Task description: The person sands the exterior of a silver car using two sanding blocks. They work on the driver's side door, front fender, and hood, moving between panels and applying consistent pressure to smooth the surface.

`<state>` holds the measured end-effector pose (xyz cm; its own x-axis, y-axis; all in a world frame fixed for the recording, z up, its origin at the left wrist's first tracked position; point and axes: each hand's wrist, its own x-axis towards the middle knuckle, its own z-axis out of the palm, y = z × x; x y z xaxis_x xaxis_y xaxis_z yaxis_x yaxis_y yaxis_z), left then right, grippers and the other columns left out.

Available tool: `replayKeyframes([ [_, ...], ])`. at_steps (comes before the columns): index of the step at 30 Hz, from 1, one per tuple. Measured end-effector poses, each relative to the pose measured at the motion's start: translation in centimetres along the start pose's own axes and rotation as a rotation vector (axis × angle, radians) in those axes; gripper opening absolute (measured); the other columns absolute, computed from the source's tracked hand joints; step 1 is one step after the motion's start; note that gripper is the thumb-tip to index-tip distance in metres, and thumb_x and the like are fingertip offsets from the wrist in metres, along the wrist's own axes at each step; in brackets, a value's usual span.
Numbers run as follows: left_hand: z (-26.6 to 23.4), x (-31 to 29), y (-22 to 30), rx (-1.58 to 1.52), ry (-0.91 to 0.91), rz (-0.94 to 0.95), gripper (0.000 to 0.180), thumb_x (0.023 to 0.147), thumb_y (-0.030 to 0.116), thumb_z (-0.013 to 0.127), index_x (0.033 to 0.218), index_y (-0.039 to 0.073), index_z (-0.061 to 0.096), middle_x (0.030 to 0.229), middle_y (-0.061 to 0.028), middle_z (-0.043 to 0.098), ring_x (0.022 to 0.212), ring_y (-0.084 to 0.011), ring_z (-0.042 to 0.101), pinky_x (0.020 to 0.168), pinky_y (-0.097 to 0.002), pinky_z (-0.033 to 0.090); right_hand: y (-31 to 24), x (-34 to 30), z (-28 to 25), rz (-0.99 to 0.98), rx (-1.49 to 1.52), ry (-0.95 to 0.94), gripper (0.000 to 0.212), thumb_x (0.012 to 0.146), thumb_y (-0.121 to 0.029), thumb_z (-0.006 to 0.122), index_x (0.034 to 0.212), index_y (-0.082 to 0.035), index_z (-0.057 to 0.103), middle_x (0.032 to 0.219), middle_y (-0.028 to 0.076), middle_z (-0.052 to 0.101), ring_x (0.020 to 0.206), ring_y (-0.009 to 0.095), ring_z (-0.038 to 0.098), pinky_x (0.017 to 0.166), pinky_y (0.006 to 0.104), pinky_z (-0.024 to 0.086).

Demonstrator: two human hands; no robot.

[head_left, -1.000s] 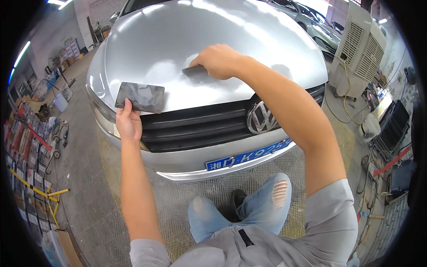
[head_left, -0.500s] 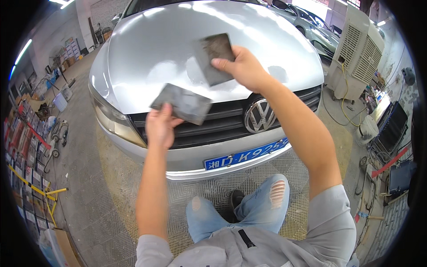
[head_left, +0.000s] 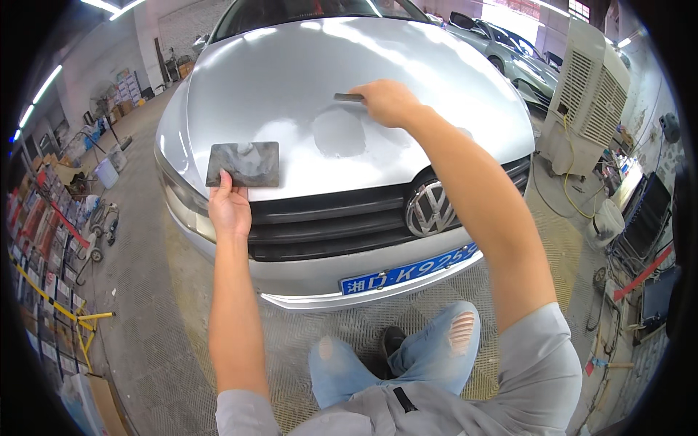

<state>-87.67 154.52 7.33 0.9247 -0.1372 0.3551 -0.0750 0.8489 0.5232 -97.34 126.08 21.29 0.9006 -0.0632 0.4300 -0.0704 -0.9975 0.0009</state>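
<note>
A silver car's hood (head_left: 269, 80) spreads out before me, with a dull grey patch (head_left: 339, 134) near its middle. My right hand (head_left: 392, 103) is closed on a thin dark spreader (head_left: 347, 97), seen nearly edge-on just above that patch. Whether its edge touches the hood I cannot tell. In my left hand (head_left: 230, 212) is a flat dark rectangular plate (head_left: 265, 166), gripped with the thumb on top at its near edge. A small grey lump of paste (head_left: 245, 147) lies by its far edge. The plate is over the hood's front left part.
The black grille (head_left: 327, 218) and bumper are just in front of my knees. A tall air cooler (head_left: 585, 102) with a yellow hose stands at right, near another car (head_left: 502, 47). Stacked boxes and a yellow metal frame (head_left: 87, 317) line the left side.
The plate in my left hand has moved left and levelled. My right hand has turned the spreader from flat-facing to nearly edge-on, and the grey patch now shows beneath it.
</note>
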Motion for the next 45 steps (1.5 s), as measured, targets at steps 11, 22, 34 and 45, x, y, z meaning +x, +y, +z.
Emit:
replayKeyframes([
  [11, -1.0, 0.2, 0.1, 0.059, -0.09, 0.011, 0.023, 0.092, 0.012, 0.052, 0.114, 0.005, 0.054, 0.114, -0.0044, 0.056, 0.106, -0.0165, 0.05, 0.096, -0.0325, 0.037, -3.9, 0.2, 0.1, -0.158, -0.021, -0.155, 0.045, 0.078, -0.001, 0.048, 0.117, -0.021, 0.059, 0.107, 0.008, 0.063, 0.097, 0.028, 0.059, 0.08, 0.0375, 0.048],
  [22, -0.4, -0.1, 0.2, 0.106, -0.053, 0.036, 0.023, 0.092, 0.015, 0.052, 0.113, 0.006, 0.053, 0.111, -0.0064, 0.058, 0.1, -0.0174, 0.055, 0.091, -0.0333, 0.044, -4.2, -7.8, 1.3, -0.251, 0.007, -0.154, 0.048, 0.077, 0.004, 0.048, 0.115, -0.023, 0.06, 0.098, 0.01, 0.062, 0.094, 0.03, 0.059, 0.081, 0.0387, 0.047],
  [34, 7.2, -12.1, -8.3, 0.202, -0.144, -0.29, 0.022, 0.09, 0.017, 0.055, 0.11, 0.005, 0.055, 0.095, -0.0075, 0.064, 0.075, -0.0147, 0.065, 0.057, -0.0266, 0.057, -1.6, -16.7, 0.9, 0.149, 1.076, -0.026, 0.027, 0.088, -0.015, 0.058, 0.11, 0.001, 0.058, 0.09, 0.007, 0.063, 0.085, 0.015, 0.057, 0.081, 0.0307, 0.045],
  [45, 9.8, -12.8, -6.9, 0.393, -0.061, -0.035, 0.017, 0.09, 0.01, 0.054, 0.104, -0.001, 0.057, 0.093, -0.0089, 0.064, 0.074, -0.014, 0.064, 0.055, -0.0244, 0.056, -2.9, -15.6, 0.4, -0.467, 0.09, 0.227, 0.045, 0.067, 0.005, 0.055, 0.106, -0.015, 0.062, 0.106, 0.002, 0.062, 0.097, 0.021, 0.059, 0.081, 0.0335, 0.05],
])
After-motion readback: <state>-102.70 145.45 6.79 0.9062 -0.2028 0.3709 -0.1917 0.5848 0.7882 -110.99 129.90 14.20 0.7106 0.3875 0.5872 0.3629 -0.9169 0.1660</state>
